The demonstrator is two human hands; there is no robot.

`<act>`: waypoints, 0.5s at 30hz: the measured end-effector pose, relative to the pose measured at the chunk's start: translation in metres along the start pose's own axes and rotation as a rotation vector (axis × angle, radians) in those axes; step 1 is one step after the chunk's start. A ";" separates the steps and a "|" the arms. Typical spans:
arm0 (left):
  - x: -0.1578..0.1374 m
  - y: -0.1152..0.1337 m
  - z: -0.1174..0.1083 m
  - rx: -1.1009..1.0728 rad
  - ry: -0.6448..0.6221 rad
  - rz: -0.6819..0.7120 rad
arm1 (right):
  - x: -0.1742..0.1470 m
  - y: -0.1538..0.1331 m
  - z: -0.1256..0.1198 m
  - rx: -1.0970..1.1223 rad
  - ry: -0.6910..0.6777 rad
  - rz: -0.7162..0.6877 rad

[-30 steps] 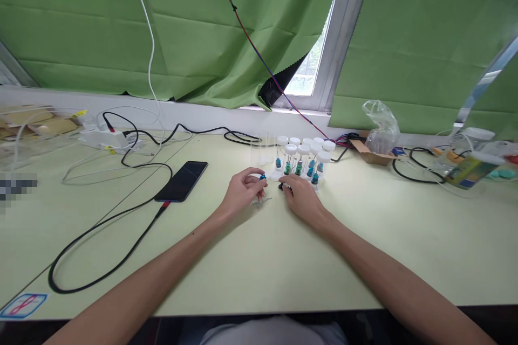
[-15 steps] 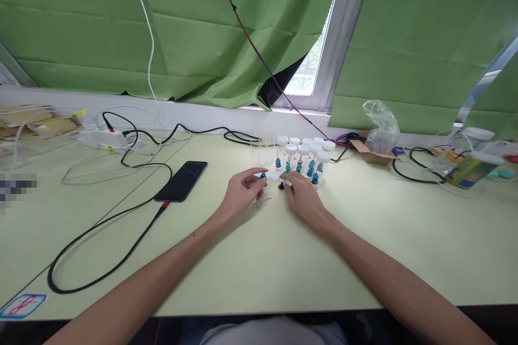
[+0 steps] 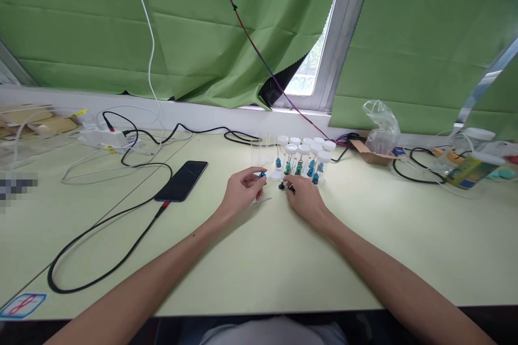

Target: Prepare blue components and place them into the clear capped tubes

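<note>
Left hand (image 3: 239, 191) pinched a blue piece (image 3: 262, 174); right hand's (image 3: 305, 197) fingers curled by black pieces (image 3: 281, 186) on the table (image 3: 259, 259), grip unclear. Beyond, capped vials (image 3: 291, 148) holding coloured pieces (image 3: 298, 167) looked done; clear tubes (image 3: 258, 154), apparently capless, looked unfinished.

Near the centre of the frame are two bare hands, one left hand (image 3: 243, 191) and one right hand (image 3: 305, 198), along with one small blue piece (image 3: 262, 175) between them and at least two small black pieces (image 3: 281, 186). Just right of centre, nine round white caps (image 3: 290, 149) top clear cylindrical vials (image 3: 290, 158), through which at least two small green figures (image 3: 298, 168) and four small blue figures (image 3: 315, 178) can be counted. One flat black rectangular phone (image 3: 182, 181) lies left of centre; one brown cardboard box (image 3: 370, 157) and one crumpled clear plastic bag (image 3: 381, 129) stand at middle right.
</note>
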State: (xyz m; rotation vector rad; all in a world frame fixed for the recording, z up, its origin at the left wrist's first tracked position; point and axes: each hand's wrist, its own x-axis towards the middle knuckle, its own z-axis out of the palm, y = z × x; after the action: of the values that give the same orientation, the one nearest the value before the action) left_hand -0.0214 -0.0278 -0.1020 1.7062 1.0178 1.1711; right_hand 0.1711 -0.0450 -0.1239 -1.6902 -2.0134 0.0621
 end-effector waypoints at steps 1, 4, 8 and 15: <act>0.000 0.000 0.000 -0.001 0.003 0.003 | 0.000 0.000 0.000 0.000 -0.006 -0.001; 0.000 -0.001 0.000 0.004 0.011 0.009 | 0.001 0.000 0.000 0.007 -0.015 0.000; 0.000 -0.003 0.000 0.004 0.015 0.008 | 0.000 -0.001 -0.001 0.022 -0.021 0.006; -0.001 -0.003 0.000 0.001 0.020 0.013 | 0.002 0.000 -0.001 0.054 -0.045 0.007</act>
State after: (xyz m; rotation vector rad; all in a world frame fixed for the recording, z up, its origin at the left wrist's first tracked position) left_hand -0.0224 -0.0277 -0.1050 1.7077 1.0205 1.1983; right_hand 0.1714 -0.0438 -0.1223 -1.6762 -2.0208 0.1566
